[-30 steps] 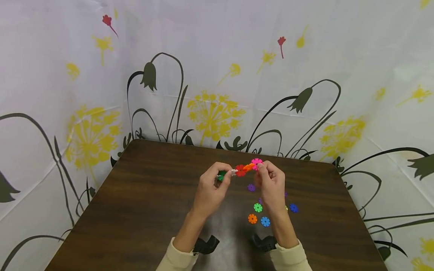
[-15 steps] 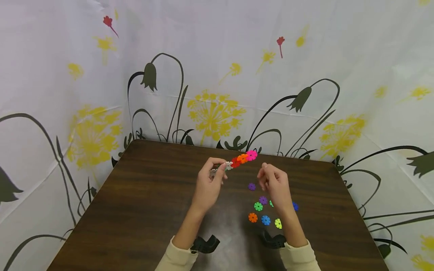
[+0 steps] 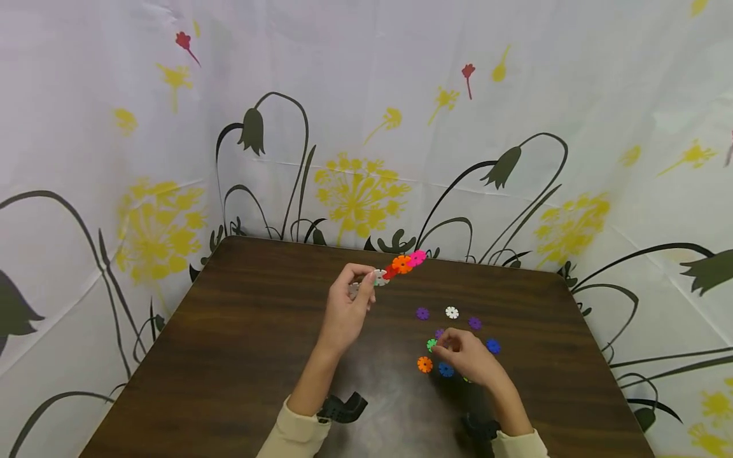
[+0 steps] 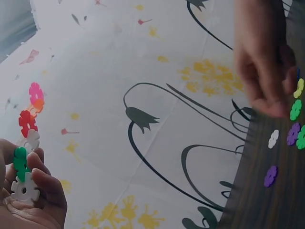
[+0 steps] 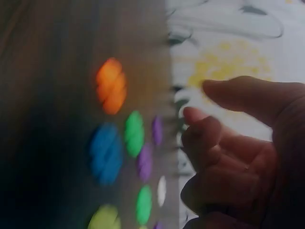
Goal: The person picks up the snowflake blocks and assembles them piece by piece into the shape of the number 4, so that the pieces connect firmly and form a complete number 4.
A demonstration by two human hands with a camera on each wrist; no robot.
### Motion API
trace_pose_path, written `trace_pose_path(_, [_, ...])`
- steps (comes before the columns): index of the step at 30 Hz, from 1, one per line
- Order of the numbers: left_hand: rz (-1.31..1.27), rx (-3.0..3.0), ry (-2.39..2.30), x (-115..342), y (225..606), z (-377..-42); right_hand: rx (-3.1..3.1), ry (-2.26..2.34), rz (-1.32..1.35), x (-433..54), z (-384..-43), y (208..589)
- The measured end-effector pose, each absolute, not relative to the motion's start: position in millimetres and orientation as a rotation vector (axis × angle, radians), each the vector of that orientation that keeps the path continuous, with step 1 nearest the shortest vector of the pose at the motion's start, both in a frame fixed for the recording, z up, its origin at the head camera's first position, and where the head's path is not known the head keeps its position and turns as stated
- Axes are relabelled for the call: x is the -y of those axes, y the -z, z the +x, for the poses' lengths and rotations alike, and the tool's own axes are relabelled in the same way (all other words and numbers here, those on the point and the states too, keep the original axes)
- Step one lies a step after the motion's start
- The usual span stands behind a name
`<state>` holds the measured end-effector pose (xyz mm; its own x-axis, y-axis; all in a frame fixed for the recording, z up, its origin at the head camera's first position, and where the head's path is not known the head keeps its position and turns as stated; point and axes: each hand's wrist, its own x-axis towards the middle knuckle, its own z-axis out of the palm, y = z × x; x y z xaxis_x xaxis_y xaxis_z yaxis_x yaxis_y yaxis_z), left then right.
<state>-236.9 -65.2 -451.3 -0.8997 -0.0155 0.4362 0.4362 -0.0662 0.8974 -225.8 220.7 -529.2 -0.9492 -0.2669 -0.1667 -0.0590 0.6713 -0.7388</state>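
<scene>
My left hand (image 3: pixel 342 315) holds up a chain of interlocking plastic discs (image 3: pixel 403 264), notched like snowflakes. In the left wrist view its thumb and fingers pinch the green disc (image 4: pixel 21 162) and a white disc (image 4: pixel 25 190) near the lower end. Beyond the fingers follow another white disc (image 4: pixel 31 141), a red disc (image 4: pixel 27 123), an orange one and a pink disc (image 4: pixel 36 93) at the tip. My right hand (image 3: pixel 469 356) hovers over the loose discs, thumb and forefinger apart with nothing between them. Nearest its fingertips in the head view is a green disc (image 3: pixel 431 345).
Around the right hand lie an orange disc (image 3: pixel 425 364), a light blue disc (image 3: pixel 446 370), a dark blue disc (image 3: pixel 493 346), a white disc (image 3: pixel 452 312) and several purple ones. The brown table (image 3: pixel 258 331) meets a flower-printed curtain (image 3: pixel 366 127) at its back edge.
The right hand has let go of the chain's pink end and moved down and right to the loose discs. The left hand keeps its hold, the chain shifting slightly left and tilting up.
</scene>
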Motion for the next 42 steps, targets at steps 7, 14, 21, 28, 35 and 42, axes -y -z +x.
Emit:
trace_pose_path(7, [-0.474, 1.888, 2.067, 61.4, 453.6, -239.1, -2.734, 0.862, -0.052, -241.0, -213.2, 542.9])
trace_pose_path(14, [-0.481, 1.891, 2.072, 60.1, 455.1, -240.1, -2.691, 0.921, -0.108, -244.4, -215.7, 557.0])
trace_pose_path(21, [-0.492, 1.933, 2.035, 61.6, 451.6, -238.0, -2.512, 1.141, -0.335, -259.3, -225.7, 553.7])
trace_pose_path(28, [-0.486, 1.994, 1.966, 64.2, 447.8, -232.5, -2.564, 1.458, -0.389, -261.6, -230.7, 524.1])
trace_pose_path(35, [-0.566, 2.026, 1.845, 63.6, 443.2, -227.0, -2.615, 1.967, -0.644, -237.5, -230.4, 455.0])
trace_pose_path(42, [-0.621, 2.067, 1.807, 60.0, 437.8, -223.4, -2.645, 2.132, -0.939, -219.9, -223.9, 410.3])
